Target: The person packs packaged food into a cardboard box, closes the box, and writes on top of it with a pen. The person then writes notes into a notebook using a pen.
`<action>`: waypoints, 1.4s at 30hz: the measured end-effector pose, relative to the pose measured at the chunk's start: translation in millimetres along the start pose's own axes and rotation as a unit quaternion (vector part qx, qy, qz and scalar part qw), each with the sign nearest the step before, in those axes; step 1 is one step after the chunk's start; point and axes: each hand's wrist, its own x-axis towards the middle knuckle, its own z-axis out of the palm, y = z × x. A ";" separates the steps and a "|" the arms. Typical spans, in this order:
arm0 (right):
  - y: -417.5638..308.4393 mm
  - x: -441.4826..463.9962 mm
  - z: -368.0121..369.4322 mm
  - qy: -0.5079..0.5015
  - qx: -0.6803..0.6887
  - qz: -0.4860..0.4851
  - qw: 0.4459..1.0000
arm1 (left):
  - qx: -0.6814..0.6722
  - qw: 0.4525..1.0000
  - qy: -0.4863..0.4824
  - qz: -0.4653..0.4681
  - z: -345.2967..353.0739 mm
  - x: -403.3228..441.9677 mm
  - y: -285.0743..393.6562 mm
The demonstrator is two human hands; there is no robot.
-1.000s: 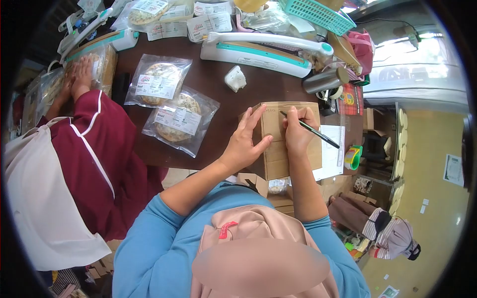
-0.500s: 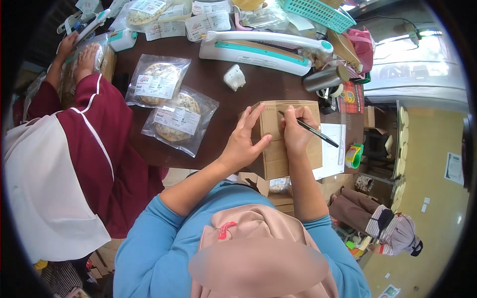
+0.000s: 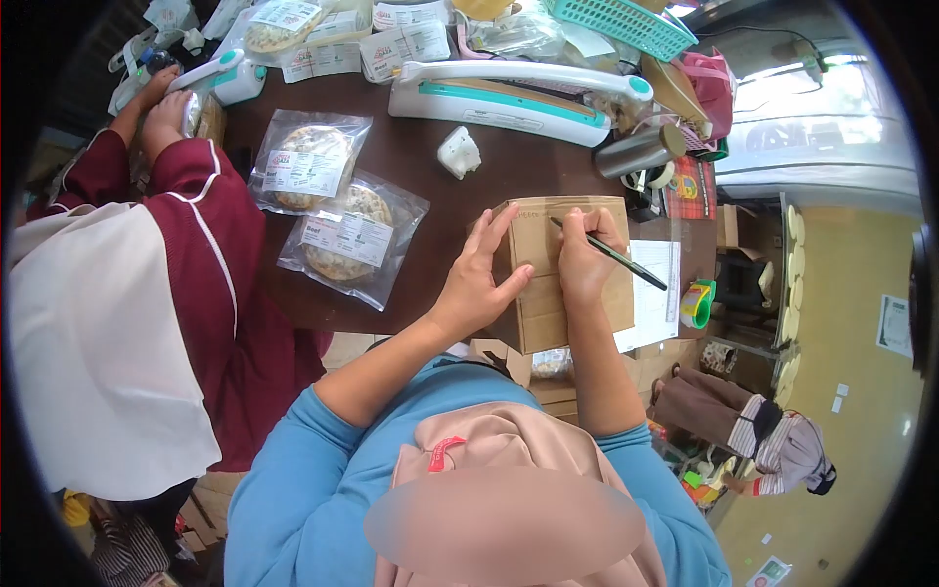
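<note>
A brown cardboard box (image 3: 538, 318) lies on the dark table in front of me. My left hand (image 3: 477, 279) rests on its left edge, with thumb and fingers spread. In my right hand (image 3: 590, 256) is a black pen (image 3: 626, 261), its tip on the upper part of the box where faint handwriting shows. Left of the box lie two clear bags, each with a labelled pizza; one bagged pizza (image 3: 359, 266) overlaps the other bagged pizza (image 3: 293, 183). A printed paper sheet (image 3: 660, 293) sticks out from under the box's right side.
A white and teal heat sealer (image 3: 509, 110) spans the back of the table. Near it are a crumpled white piece (image 3: 458, 154), a metal tumbler (image 3: 636, 154) and a green tape dispenser (image 3: 697, 303). A person in maroon sleeves (image 3: 201, 225) works at the left; another person (image 3: 734, 416) stands at the right.
My right hand and the pen tip have shifted very slightly right along the box. The co-worker's hands at the left have drawn together on a package, and the person at the right has moved.
</note>
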 end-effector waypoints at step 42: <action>-6.7 5.7 -4.4 0.030 0.053 0.062 0.996 | 0.000 1.000 -0.006 -0.003 -0.2 0.8 0.4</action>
